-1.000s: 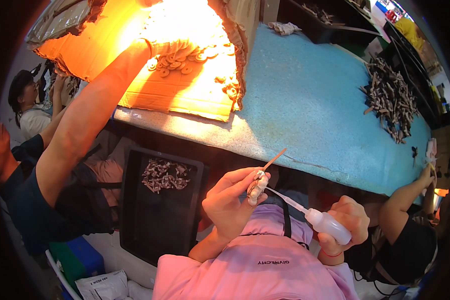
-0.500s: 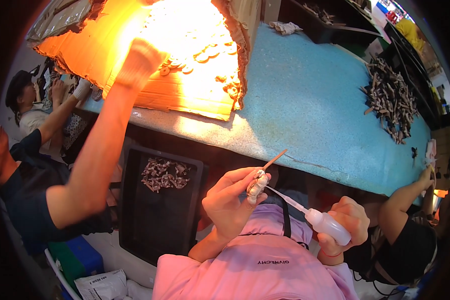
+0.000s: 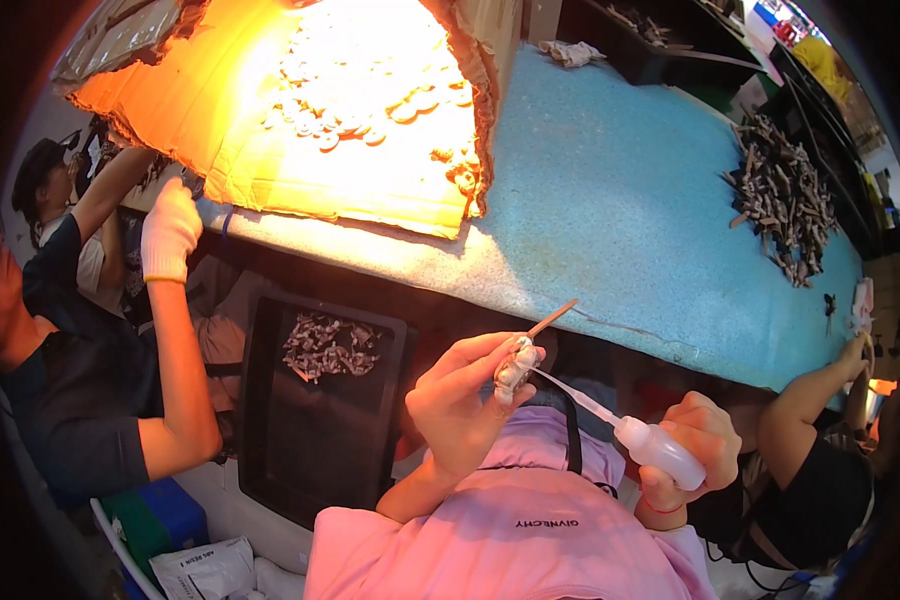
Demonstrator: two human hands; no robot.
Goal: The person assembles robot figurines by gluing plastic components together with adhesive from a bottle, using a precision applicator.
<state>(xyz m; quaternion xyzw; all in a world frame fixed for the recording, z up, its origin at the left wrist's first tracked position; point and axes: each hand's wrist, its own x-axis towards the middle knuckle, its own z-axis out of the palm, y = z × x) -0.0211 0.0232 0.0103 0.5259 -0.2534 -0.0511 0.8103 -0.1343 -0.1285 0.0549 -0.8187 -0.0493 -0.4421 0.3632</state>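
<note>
My left hand (image 3: 462, 405) pinches a small whitish, lumpy piece (image 3: 515, 370) from which a thin brown stick (image 3: 552, 318) points up and to the right. What the piece is I cannot make out. Wrapped around a translucent squeeze bottle (image 3: 660, 452) is my right hand (image 3: 698, 440). The bottle's long thin nozzle (image 3: 580, 400) slants up to the left, its tip at or very near the whitish piece. Both hands are in front of my pink top, short of the table's near edge.
Small discs lie on brightly lit cardboard (image 3: 370, 205) upon the blue table (image 3: 610, 200). A pile of brown pieces (image 3: 782, 200) is at the right. Below the edge, a black tray (image 3: 315, 440) holds similar pieces. A co-worker's gloved hand (image 3: 172, 230) is at left; another person (image 3: 810, 470) sits right.
The left co-worker's arm has pulled back from the lit cardboard to the left, and its gloved hand is now near the table edge. My own hands have hardly moved.
</note>
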